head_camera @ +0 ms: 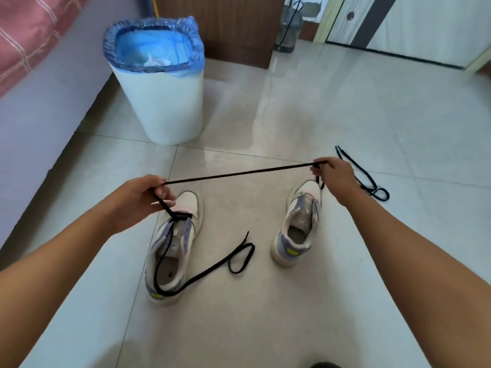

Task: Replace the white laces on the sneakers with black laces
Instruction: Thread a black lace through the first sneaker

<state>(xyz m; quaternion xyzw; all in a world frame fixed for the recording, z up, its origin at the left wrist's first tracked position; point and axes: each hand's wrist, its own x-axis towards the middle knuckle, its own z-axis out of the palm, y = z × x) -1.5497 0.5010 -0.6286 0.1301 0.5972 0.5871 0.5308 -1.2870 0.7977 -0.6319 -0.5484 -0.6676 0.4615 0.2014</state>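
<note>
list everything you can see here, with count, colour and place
sneakers: 2, cream with purple and yellow, on the floor, one left, one right
threaded lace: 1, black, through the left sneaker's lowest eyelets, stretched between both hands, other end on the floor
spare lace: 1, black, floor at right
bin: 1, white with blue liner, behind the sneakers
floor: pale tiles
left hand: pinches the lace
right hand: pinches the lace
</note>
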